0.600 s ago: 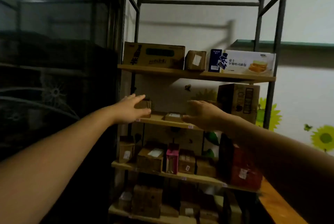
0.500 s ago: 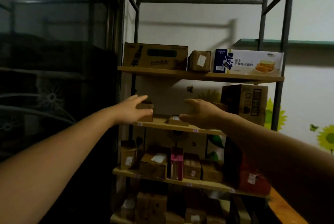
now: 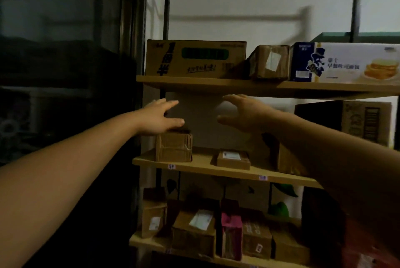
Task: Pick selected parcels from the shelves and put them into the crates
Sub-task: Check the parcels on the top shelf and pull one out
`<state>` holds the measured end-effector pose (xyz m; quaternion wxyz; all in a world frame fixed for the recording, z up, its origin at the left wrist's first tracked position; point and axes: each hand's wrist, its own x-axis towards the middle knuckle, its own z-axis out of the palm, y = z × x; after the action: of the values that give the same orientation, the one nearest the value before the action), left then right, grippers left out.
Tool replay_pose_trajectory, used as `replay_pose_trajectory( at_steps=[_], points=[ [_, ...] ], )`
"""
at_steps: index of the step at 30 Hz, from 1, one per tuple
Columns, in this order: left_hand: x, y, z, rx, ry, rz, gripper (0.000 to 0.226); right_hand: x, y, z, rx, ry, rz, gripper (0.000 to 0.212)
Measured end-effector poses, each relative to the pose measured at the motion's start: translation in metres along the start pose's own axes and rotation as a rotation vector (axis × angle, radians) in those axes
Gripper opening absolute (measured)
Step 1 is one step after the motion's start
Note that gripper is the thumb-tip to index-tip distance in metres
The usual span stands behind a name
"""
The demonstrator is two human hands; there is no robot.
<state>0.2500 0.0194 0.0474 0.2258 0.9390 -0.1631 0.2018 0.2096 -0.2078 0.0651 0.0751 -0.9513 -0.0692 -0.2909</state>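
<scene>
We are stretching both bare forearms out toward the rack. Our left hand (image 3: 161,117) is hovering with fingers straight and spread just over the small brown parcel (image 3: 174,147), and the thumb is lying at the parcel's top edge; we cannot tell whether it is touching the cardboard. The parcel is standing upright at the left end of the middle shelf (image 3: 216,169), close to the front edge, which is probably why we are coming at it from above rather than reaching deep. Our right hand (image 3: 244,114) is hanging in the air apart from everything, fingers splayed and holding nothing, seemingly readying to close on the parcel's other side so both palms can clamp it. Below that hand a flat labelled parcel (image 3: 233,159) is lying near the middle of the same shelf, well apart from the first, so lifting one should not be disturbing the other. Further up, the top shelf (image 3: 238,86) is carrying a long printed carton (image 3: 195,59) at its left end, a taped parcel (image 3: 269,62) just beside it and a white bread box (image 3: 346,62) toward the right. No crate is showing, so we are judging the carry as yet to come.
</scene>
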Motion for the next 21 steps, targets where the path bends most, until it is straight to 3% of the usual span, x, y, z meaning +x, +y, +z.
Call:
replay_pose_trajectory(
  at_steps=[13, 21],
  points=[
    [0.179, -0.025, 0.000, 0.064, 0.275, 0.045, 0.075, 0.178, 0.048, 0.022, -0.064, 0.301, -0.201, 0.069],
    [0.269, -0.053, -0.036, 0.087, 0.403, 0.166, 0.071, 0.258, 0.036, 0.028, -0.131, 0.459, -0.090, 0.071]
  ],
)
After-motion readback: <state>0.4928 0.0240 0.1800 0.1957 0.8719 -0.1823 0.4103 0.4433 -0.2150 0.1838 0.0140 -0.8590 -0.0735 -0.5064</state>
